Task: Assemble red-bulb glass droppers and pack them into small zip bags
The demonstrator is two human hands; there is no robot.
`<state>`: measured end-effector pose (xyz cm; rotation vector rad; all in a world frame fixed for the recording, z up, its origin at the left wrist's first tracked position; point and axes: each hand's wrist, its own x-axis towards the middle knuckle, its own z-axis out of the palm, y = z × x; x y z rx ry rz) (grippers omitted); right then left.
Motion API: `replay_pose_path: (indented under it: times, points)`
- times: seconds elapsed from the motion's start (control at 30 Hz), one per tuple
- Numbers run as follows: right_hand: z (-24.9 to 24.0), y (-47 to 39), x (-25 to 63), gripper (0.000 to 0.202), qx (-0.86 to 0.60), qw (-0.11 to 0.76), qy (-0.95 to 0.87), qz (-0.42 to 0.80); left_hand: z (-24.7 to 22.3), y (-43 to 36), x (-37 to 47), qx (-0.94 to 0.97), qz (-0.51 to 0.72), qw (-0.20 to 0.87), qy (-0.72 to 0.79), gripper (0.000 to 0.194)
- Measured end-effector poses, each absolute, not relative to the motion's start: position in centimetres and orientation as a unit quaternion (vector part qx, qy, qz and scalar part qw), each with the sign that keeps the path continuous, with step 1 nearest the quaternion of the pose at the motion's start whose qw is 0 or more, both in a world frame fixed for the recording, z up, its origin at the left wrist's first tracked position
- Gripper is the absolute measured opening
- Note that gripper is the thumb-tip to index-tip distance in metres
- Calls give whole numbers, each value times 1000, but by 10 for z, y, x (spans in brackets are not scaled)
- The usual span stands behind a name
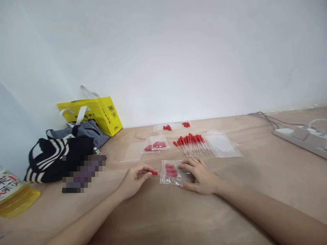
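Observation:
My left hand (136,178) pinches the red rubber bulb of a dropper (153,173). The dropper's thin clear stem points right, at the mouth of a clear zip bag (162,180); whether its tip is inside is hard to make out. Several red-bulbed droppers lie within that bag, bulbs toward its left end. My right hand (200,175) grips the bag's right side, thumb at the near edge and fingers over the far part. Just beyond, a fan of loose droppers (190,143) rests on the table, red bulbs facing away from me.
Behind lie filled zip bags (159,143), a flat bag (133,152), more bags with red bulbs (167,127) and stacked clear bags (222,144). Left are a yellow bag (102,115), a black striped bag (63,153) and an oil bottle (19,197). A power strip (301,137) sits right.

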<state>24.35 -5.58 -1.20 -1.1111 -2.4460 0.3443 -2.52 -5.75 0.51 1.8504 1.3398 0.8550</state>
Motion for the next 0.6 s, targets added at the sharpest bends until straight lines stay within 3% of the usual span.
replay_pose_path:
  times: [0.47,0.6]
  points:
    - [-14,-54,243,58,-403,220,-881,113,-1,-49,10,738,264,459,418,30]
    - [-13,-57,243,58,-407,220,-878,121,5,-43,5,762,213,483,376,26]
